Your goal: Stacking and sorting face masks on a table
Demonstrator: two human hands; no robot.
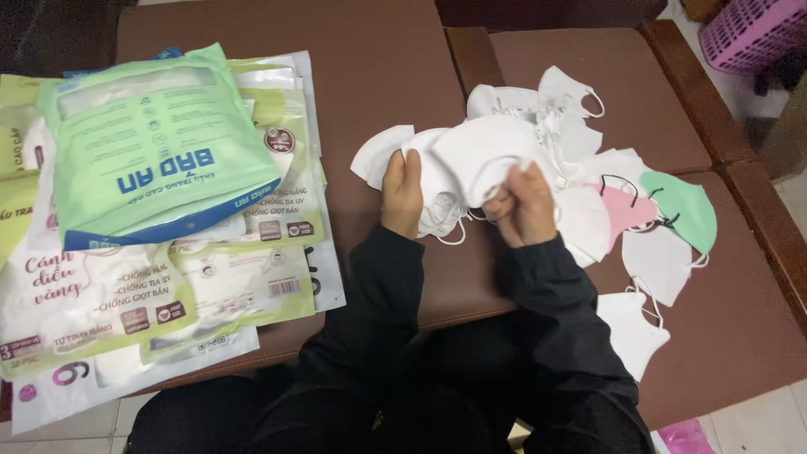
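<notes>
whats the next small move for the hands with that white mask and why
Probably pull the ear loop free with the right hand: its fingers pinch the loop while the left hand grips the white mask, which still overlaps the loose mask pile.

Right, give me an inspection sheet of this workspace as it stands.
Surface: brown table, another beside it.
Job's things: white masks bunched in both hands.
Clutter: loose masks, one pink, one green; stacked flat packages on the left.
Grippers: left hand grips the bunch's edge; right hand pinches an ear loop.
Cables: nothing seen.
Surroundings: pink basket, tiled floor.
</notes>
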